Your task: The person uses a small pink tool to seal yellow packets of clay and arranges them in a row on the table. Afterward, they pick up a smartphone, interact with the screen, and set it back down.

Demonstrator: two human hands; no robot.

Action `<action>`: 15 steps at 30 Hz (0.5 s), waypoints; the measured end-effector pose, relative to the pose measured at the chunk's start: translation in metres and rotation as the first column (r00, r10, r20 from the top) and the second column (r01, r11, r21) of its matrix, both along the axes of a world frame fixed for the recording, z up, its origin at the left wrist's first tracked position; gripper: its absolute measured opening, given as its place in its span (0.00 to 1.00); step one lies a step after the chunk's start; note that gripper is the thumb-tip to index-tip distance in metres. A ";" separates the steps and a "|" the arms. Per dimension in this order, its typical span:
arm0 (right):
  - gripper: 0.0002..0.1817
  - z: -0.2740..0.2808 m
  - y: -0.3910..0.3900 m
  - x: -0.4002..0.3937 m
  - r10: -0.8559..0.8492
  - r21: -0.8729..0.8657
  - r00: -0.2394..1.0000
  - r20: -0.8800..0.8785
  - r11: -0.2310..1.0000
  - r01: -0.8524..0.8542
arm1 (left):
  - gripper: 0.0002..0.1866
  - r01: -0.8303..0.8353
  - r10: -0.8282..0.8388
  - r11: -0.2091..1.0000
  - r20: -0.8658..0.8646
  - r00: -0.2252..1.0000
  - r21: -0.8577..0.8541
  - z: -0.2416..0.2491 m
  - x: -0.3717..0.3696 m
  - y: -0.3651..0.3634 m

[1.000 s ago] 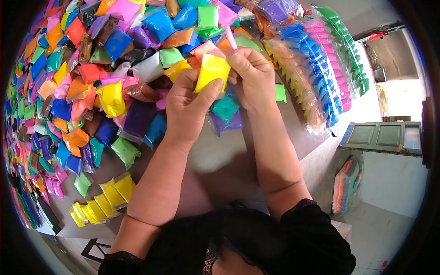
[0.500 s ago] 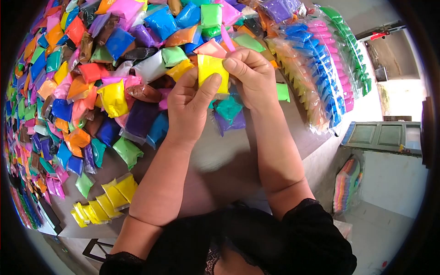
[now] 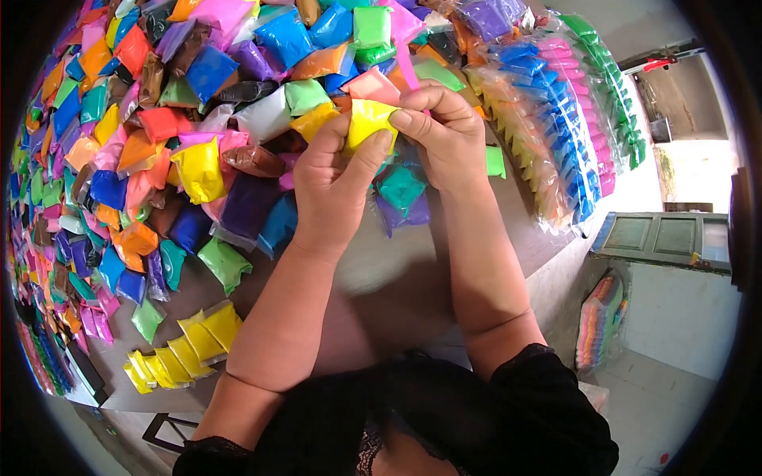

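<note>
Both hands hold one small yellow packet (image 3: 370,119) of plastic film over the table. My left hand (image 3: 329,182) is closed on its left and lower side, thumb across the front. My right hand (image 3: 446,139) pinches the packet's right edge between thumb and fingers. A narrow pink strip (image 3: 406,67) rises behind the right fingers; its lower end is hidden there. Below the packet, a teal packet (image 3: 401,189) lies over a purple packet (image 3: 406,216) on the table. An overlapping row of several yellow packets (image 3: 190,355) lies near the front edge, left of my left forearm.
A large heap of mixed-colour packets (image 3: 262,119) covers the table's left and back. Long clear bags of blue (image 3: 567,151), pink, green and yellow-orange packets line the right side. Another bag of coloured packets (image 3: 601,321) stands beyond the table's right edge.
The yellow packet has tipped and creased between my fingers, its top edge now slanting. Both hands have shifted slightly right and down in view, and more of the pink strip shows.
</note>
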State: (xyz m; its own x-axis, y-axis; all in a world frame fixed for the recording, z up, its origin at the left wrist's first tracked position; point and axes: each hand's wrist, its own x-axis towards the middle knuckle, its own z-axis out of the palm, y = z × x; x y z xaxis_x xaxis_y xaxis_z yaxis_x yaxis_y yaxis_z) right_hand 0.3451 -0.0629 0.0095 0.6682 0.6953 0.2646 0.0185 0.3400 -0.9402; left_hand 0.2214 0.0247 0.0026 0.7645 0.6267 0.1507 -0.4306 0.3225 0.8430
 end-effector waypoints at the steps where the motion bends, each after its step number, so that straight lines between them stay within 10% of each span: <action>1: 0.07 0.000 0.000 0.001 0.003 -0.008 1.000 0.011 1.000 -0.003 | 0.13 0.009 -0.009 1.000 0.007 1.000 0.019 0.001 -0.001 0.002; 15: 0.11 0.009 0.006 -0.012 0.030 -0.141 0.992 0.126 0.990 -0.012 | 0.16 -0.114 0.114 0.993 0.031 0.993 0.003 0.000 -0.002 0.006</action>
State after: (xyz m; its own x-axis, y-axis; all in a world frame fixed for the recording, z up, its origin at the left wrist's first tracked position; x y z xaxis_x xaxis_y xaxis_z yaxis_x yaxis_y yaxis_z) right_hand 0.3329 -0.0570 0.0183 0.6203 0.7448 0.2459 0.1353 0.2072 -0.9689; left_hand 0.2197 0.0307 0.0023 0.6831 0.7088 0.1763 -0.4901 0.2658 0.8302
